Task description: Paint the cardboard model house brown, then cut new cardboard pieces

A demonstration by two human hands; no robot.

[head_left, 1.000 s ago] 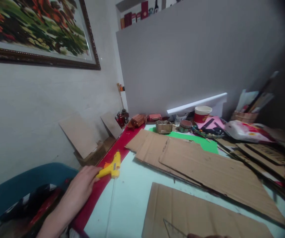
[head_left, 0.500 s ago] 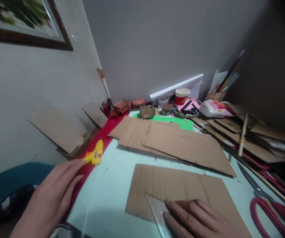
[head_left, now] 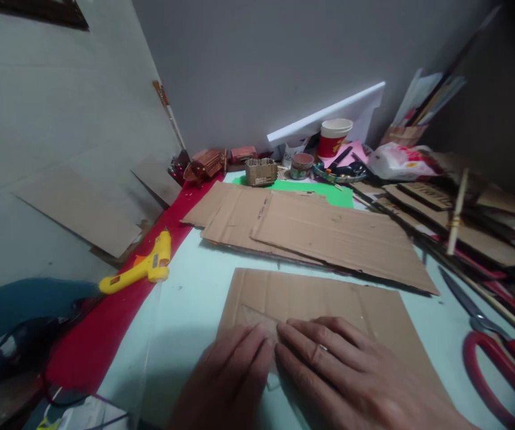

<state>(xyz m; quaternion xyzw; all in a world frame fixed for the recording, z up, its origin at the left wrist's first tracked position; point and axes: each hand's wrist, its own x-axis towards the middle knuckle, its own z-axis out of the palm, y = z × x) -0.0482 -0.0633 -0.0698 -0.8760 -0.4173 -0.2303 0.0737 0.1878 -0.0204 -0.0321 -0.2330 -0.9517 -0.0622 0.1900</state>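
Observation:
A sheet of brown cardboard (head_left: pixel 342 298) lies in front of me on the pale table top. Across its left part rests a clear set square (head_left: pixel 257 315), mostly covered by my fingers, with its lower corner past the cardboard's near edge. My left hand (head_left: pixel 235 370) has its fingers close together on the set square's left side. From the right, my right hand (head_left: pixel 333 364) holds the same set square down, fingertips almost meeting those of the left. Whether a pencil is under either hand is hidden.
A yellow glue gun (head_left: pixel 141 269) lies on the red strip at left. Stacked cardboard sheets (head_left: pixel 329 233) lie behind. Red-handled scissors (head_left: pixel 481 334) rest at right, near more cardboard pieces (head_left: pixel 486 239). A paper cup (head_left: pixel 334 140) and small jar (head_left: pixel 301 166) stand at the back.
My left hand has moved from beside the glue gun over to the set square. The set square and right hand stay on the cardboard; the view has tipped downward.

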